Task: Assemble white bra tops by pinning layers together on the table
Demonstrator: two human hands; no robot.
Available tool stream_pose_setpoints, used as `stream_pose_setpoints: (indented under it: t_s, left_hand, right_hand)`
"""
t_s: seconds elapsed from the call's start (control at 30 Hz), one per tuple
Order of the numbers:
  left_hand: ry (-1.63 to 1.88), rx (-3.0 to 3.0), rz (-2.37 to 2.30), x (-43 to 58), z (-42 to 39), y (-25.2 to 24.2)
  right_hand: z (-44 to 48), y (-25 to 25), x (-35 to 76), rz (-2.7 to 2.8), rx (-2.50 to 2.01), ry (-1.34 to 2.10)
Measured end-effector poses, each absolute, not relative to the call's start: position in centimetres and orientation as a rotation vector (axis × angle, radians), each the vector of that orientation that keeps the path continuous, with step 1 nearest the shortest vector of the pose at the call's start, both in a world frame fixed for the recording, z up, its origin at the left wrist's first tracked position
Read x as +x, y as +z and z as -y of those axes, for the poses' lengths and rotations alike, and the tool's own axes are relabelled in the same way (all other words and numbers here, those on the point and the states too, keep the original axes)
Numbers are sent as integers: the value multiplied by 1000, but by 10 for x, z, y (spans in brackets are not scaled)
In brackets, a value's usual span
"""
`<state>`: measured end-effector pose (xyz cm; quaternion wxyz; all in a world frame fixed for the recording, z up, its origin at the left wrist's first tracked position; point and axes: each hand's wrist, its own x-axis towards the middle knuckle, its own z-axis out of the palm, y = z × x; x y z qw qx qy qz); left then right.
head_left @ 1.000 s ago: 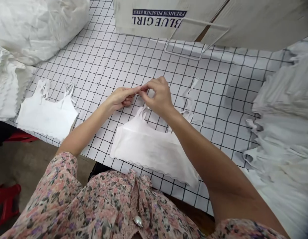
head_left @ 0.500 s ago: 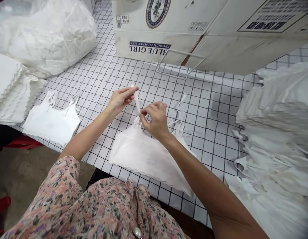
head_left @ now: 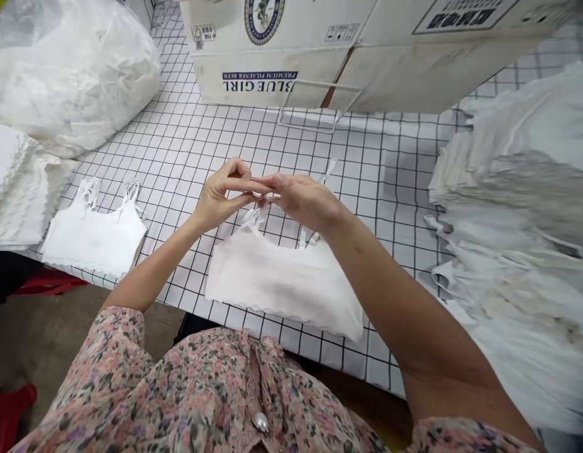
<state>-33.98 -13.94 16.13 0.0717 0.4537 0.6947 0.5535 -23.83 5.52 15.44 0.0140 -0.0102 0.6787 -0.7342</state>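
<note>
A white bra top [head_left: 286, 277] lies spread on the checked cloth in front of me, its scalloped hem towards me. Just above its left shoulder, my left hand [head_left: 225, 194] is closed in a pinch on that side's thin strap. My right hand [head_left: 304, 196] meets it there, fingertips pinched together at the same strap and touching the left fingers. Most of the strap between them is hidden by the fingers. The other strap [head_left: 329, 168] lies loose on the cloth behind my right hand, which partly covers it.
Another white bra top [head_left: 94, 233] lies flat at the left. Beside it are a stack of white fabric pieces [head_left: 17, 189] and a stuffed plastic bag [head_left: 74, 75]. A carton [head_left: 282, 69] and a white wire frame [head_left: 310, 129] stand behind. White garments [head_left: 517, 251] pile up at the right.
Both hands have come together; the strap stretched between them is now mostly hidden in the fingers. My right hand has moved up and turned flatter. The view has shifted slightly.
</note>
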Motion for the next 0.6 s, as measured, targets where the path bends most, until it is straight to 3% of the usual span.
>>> stream_pose_setpoints:
  t_s: [0.1,0.23,0.6]
  left_hand:
    - [1570,1240,-2188,-329,143,166]
    - [1663,905,-1890,-305,150,164]
    - [1803,560,-1681,-268,155,145]
  right_hand:
    - [-58,156,-233,-2225,-28,-2288]
    - [-56,157,-222,-2452,3,-2254]
    - [-52,154,-190,-2789,68,-1791]
